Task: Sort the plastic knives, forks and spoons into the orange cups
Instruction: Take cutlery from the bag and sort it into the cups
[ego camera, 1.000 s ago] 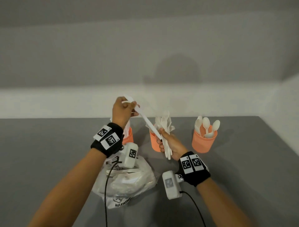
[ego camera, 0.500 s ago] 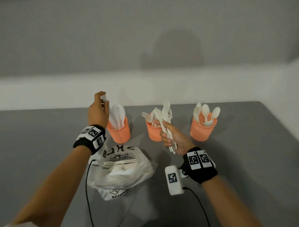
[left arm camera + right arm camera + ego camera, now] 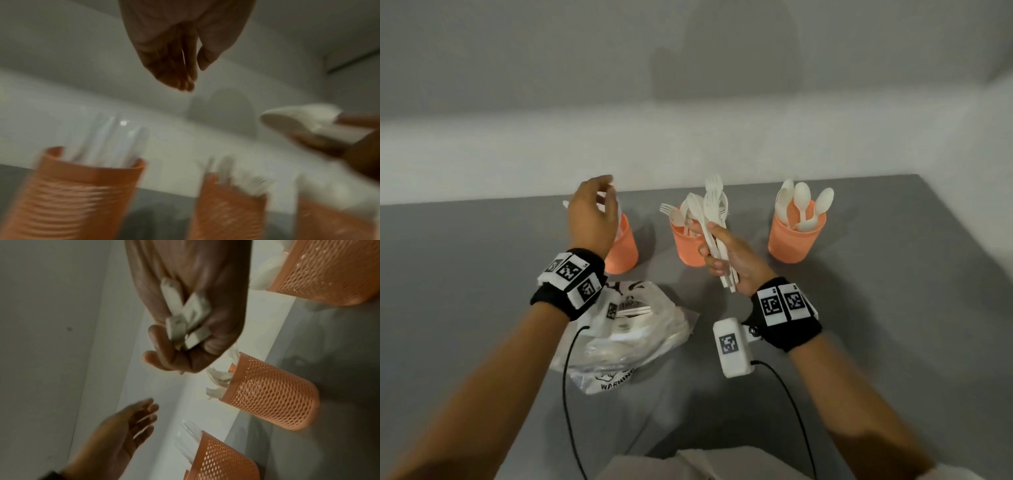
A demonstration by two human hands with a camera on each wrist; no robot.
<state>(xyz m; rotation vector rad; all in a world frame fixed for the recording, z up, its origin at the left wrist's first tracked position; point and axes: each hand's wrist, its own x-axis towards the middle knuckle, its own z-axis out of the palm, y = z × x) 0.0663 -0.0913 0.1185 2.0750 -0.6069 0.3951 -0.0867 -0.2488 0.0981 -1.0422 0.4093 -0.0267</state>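
Your empty left hand (image 3: pixel 593 212) hovers w/ fingers (image 3: pixel 144 414) loose above the knife cup (image 3: pixel 622 248), so pinch one fork from the forks/spoon bundle (image 3: pixel 710 219) gripped in your right hand (image 3: pixel 726 257), then drop it into the fork cup (image 3: pixel 688 246).

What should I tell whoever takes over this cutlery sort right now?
Left hand: empty, fingers relaxed, above the left cup, which holds knives.
Right hand: grips a mixed bundle of cutlery in front of the middle cup, which holds forks.
The right cup holds spoons.
The plastic bag on the table holds more cutlery.
Done: all three cups partly filled.
Left: sort the bundle, then empty the bag.
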